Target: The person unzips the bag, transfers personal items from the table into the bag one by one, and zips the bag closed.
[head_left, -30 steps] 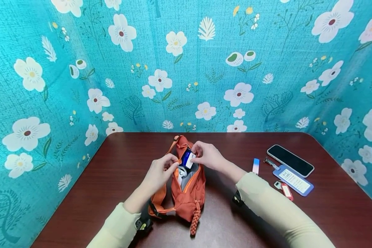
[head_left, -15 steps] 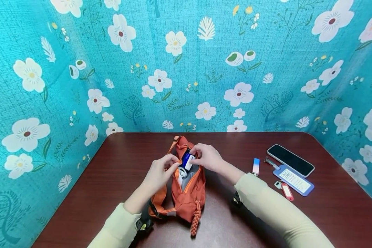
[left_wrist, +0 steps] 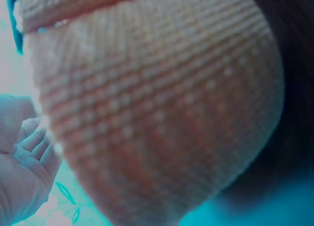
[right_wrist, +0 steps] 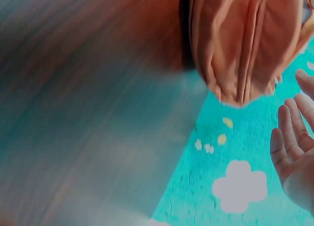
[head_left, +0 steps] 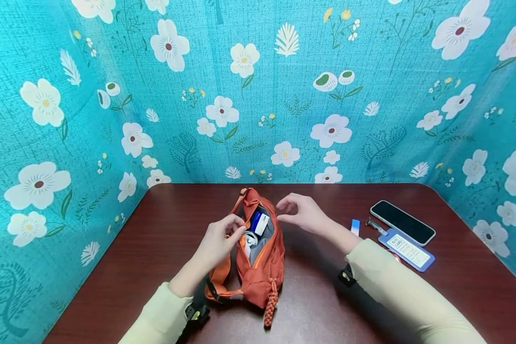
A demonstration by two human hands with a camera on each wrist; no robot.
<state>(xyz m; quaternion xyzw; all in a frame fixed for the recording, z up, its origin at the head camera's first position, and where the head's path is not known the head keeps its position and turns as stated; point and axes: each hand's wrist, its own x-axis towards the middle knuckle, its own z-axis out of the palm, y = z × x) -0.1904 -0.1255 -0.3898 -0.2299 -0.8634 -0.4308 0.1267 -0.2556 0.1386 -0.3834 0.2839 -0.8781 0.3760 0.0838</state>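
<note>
An orange waist bag lies unzipped in the middle of the table, its grey lining showing. Inside it rest a small blue-and-white box and a white coiled item, perhaps a cable. My left hand pinches the left edge of the opening between thumb and fingers. Just off the bag's right edge is my right hand, fingers loosely bent and holding nothing. The webbing strap fills most of the left wrist view. In the right wrist view the bag hangs at the top, apart from the right hand.
To the right lie a phone, a blue card holder with a clip, and a small blue-and-pink stick partly behind the right arm. A red key tag is mostly covered by the sleeve. A floral curtain surrounds the dark table.
My right hand has let go of the blue-and-white box and moved right, out of the bag. The box stays inside. My left hand keeps its pinch on the opening's edge.
</note>
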